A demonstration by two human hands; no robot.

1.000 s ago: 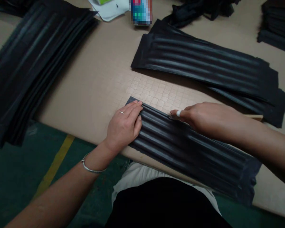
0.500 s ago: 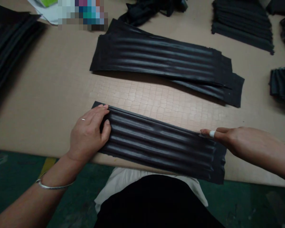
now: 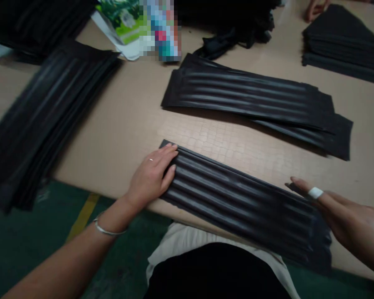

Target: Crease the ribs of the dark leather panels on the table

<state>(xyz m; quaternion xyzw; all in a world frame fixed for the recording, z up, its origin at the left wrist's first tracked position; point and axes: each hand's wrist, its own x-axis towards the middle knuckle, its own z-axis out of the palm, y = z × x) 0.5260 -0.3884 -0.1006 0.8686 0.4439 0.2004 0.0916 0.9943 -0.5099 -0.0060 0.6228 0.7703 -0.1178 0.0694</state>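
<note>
A dark, ribbed leather-like panel [image 3: 237, 199] lies slantwise along the table's near edge, its right end hanging over. My left hand [image 3: 154, 170] rests on the panel's left end, fingers stretched out and thumb apart. At the far edge, towards the right end, is my right hand [image 3: 333, 207], its fingers closed round a small dark pointed tool [image 3: 294, 187]. Most of that tool is hidden in the hand, so its kind is unclear. A white band [image 3: 315, 192] wraps one finger. Beyond lie similar ribbed panels [image 3: 246, 95], loosely stacked.
A thick stack of dark ribbed panels [image 3: 50, 112] stands at left, overhanging the table [image 3: 112, 124]. At the back are a green-and-white packet [image 3: 124, 25], a black strap-like bundle [image 3: 218, 43] and a stack of black pieces [image 3: 345, 45]. Another person's hand [image 3: 317, 9] shows at top right.
My view has swung left, bringing more of the left stack into sight. My right hand has shifted slightly left along the panel's far edge. My left hand stays on the panel.
</note>
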